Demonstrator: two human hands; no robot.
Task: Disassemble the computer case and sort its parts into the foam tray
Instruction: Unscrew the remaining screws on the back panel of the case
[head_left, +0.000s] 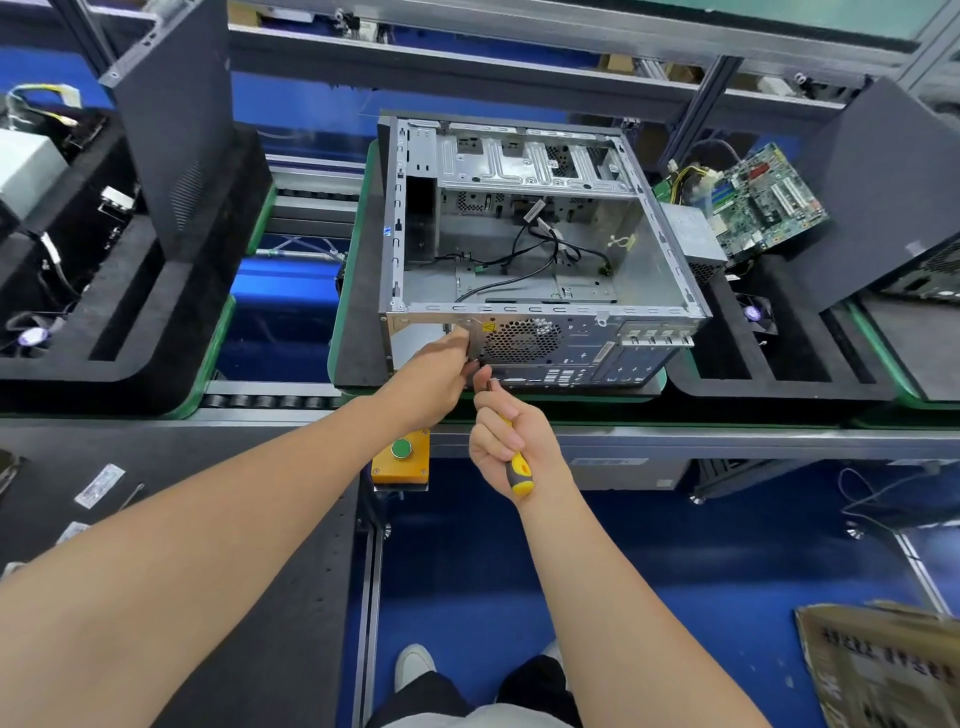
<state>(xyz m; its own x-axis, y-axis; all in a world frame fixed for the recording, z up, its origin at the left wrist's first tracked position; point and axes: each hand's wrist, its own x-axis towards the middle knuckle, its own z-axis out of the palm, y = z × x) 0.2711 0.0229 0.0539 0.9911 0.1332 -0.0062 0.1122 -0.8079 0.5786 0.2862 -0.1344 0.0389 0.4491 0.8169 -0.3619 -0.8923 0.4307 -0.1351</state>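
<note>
1. Nearest, at 6 o'clock from the case: right hand (511, 441) wrapped tight round a yellow-and-grey screwdriver (521, 470), shaft aimed up at the rear panel, tip close by the other hand's fingertips.
2. Just beyond, at 11 o'clock: left hand (441, 364) up against the rear panel beside the fan grille (522, 340), fingers curled. Pinching a screw or only bracing? Cannot tell, fingertips hidden.
3. Risk, as a judgement: could drop a loosened screw onto the blue floor (493, 571), with nothing beneath to catch it; could skate the tip across the panel if driven off-axis.
4. Centre: computer case (654, 260) on its side on a green-edged carrier (358, 332), open upward, holding only loose black cables (540, 244) and bare drive bays.
5. At 3 o'clock: foam tray (789, 364) carrying a motherboard (769, 200), a grey power supply (691, 234), a small fan (753, 314).
6. At 9 o'clock: second foam tray (171, 291), holding another fan (31, 338) and wiring, dark side panel (176, 114) upright there.
</note>
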